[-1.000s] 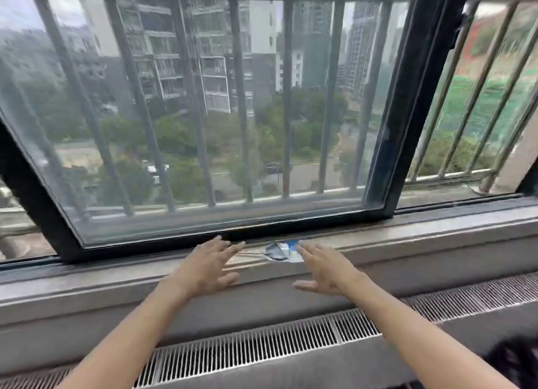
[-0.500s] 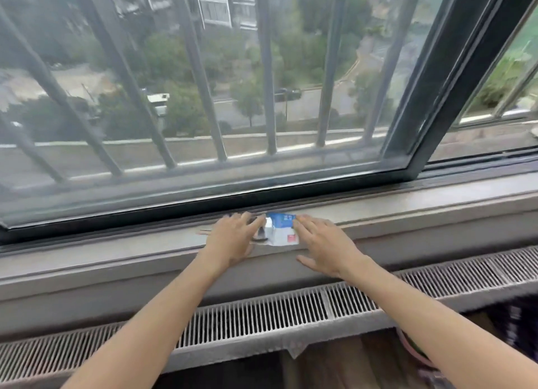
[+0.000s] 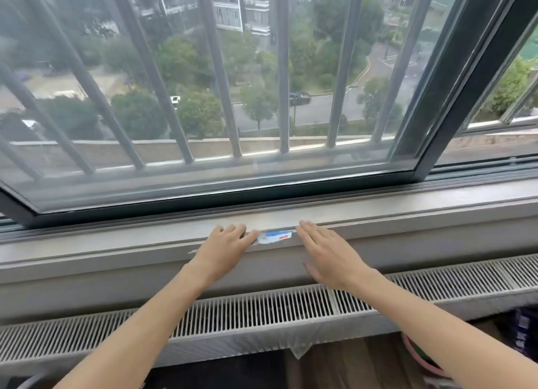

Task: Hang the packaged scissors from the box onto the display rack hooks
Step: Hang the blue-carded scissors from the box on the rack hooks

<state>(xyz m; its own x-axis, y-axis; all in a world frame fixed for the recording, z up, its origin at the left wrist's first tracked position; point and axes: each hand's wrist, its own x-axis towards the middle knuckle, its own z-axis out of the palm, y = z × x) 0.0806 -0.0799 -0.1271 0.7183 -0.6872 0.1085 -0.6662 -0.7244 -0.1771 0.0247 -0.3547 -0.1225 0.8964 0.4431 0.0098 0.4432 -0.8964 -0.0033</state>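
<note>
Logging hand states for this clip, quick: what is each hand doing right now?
Left hand: open, fingers straight, resting on the window sill at the left end of the blue-and-white package.
Right hand: open, fingers straight, at the package's right end.

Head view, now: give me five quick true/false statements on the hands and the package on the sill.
1. Both hands lie on the window sill. True.
2. The right hand holds the package in the air. False: the blue and white package lies flat on the sill between the two hands.
3. The left hand has its fingers stretched out over the sill. True.
4. A display rack with hooks stands by the window. False: none is in view, only the window bars and a vent grille.
5. The window glass is broken. False: it looks whole.
</note>
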